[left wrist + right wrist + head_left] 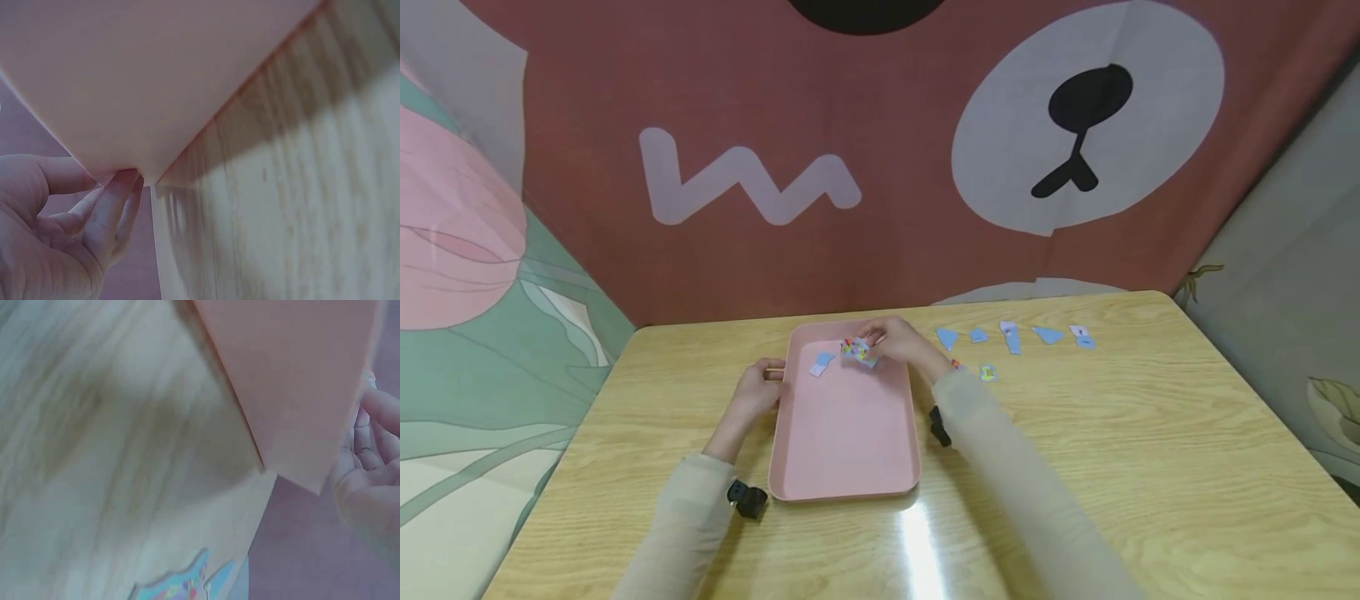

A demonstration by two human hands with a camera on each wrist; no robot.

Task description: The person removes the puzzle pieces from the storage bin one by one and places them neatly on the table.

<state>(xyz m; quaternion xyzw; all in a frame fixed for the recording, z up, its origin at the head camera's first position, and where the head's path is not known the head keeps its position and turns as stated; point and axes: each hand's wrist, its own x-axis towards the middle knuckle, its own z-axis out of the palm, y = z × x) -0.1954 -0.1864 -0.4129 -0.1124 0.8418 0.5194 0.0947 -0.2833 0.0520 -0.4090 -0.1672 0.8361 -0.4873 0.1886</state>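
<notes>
A pink rectangular tray [846, 442] lies on the wooden table. My left hand [758, 387] pinches the tray's left rim, thumb at the rim and fingers against the outer wall [125, 125]. Over the tray's far part, my right hand [897, 342] holds a small cluster of multicoloured flat cut-out pieces [857, 352] between thumb and fingers. Inside the tray, left of that cluster, lies a blue-and-white flat piece [822, 364]. In the right wrist view the tray wall hides part of the right hand [372, 465] and nearly all of what it holds.
Right of the tray, a row of light blue flat pieces [1048, 335] lies along the table's far side. Nearer are a patterned piece [988, 372] and a small red-and-orange one [956, 364] beside the right forearm. A red printed cloth [902, 250] hangs behind the table.
</notes>
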